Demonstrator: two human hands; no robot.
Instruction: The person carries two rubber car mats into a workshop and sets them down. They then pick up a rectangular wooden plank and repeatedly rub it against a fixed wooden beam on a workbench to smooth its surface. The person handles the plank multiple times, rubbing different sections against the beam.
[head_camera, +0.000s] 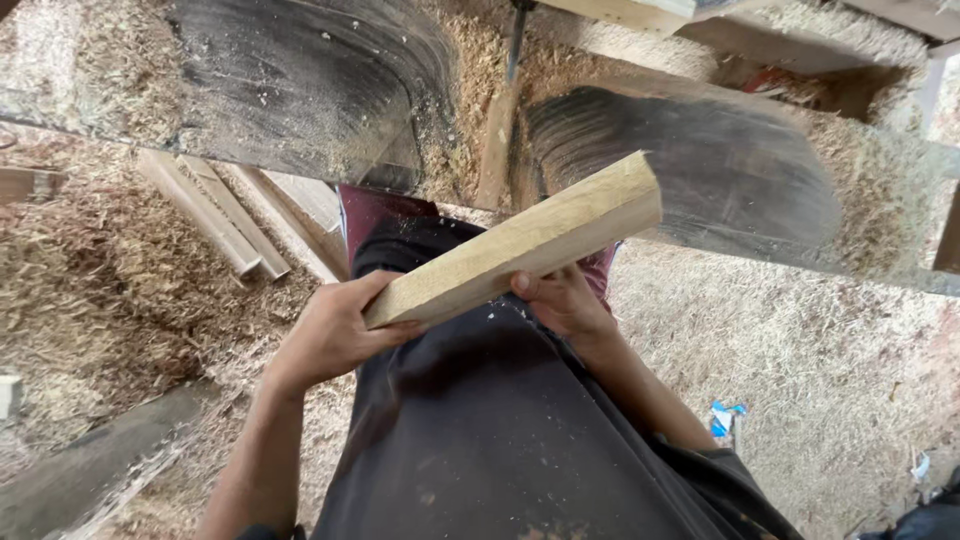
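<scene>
A pale, squared wooden block (520, 245) is held in front of my dark apron, tilted up to the right. My left hand (335, 330) grips its lower near end, fingers wrapped under the edge. My right hand (565, 300) holds it from below, near the middle, with the thumb against the underside. The block's far end points toward a dark, worn machine table (720, 170) dusted with sawdust.
A second dark table surface (300, 80) lies to the left, with a gap packed with shavings (470, 90) between the two. Several loose wooden slats (215, 215) lie on the sawdust-covered floor at left. A blue scrap (725, 415) lies on the floor at right.
</scene>
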